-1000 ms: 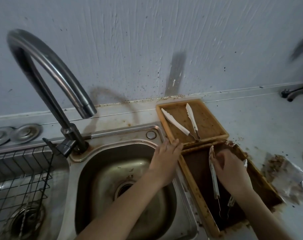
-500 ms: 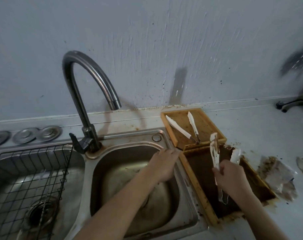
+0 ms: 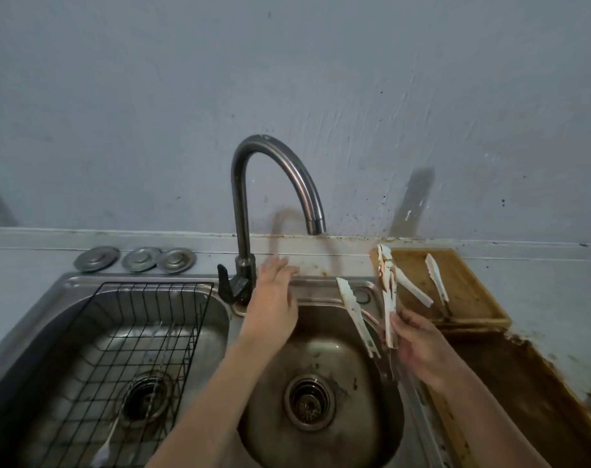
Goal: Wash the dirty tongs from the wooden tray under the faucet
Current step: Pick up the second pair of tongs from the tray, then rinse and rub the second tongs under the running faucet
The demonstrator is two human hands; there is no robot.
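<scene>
Reaching with straight, relaxed fingers, the left hand (image 3: 274, 298) hovers beside the faucet (image 3: 253, 211) base, holding nothing. The right hand (image 3: 419, 346) grips the dirty tongs (image 3: 387, 298) over the right sink basin (image 3: 324, 430); another pair of tongs (image 3: 436, 282) lies in the wooden tray (image 3: 473, 292) on the worktop (image 3: 550, 292).

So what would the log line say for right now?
stage: pre-rinse | right hand: holds dirty tongs over sink | left hand: open, by faucet handle | water: none visible

Two tongs (image 3: 387, 295) (image 3: 436, 282), two trays (image 3: 473, 292) (image 3: 530, 383), two basins (image 3: 321, 366) (image 3: 118, 349), three drain lids (image 3: 97, 258) (image 3: 141, 259) (image 3: 176, 260).
</scene>
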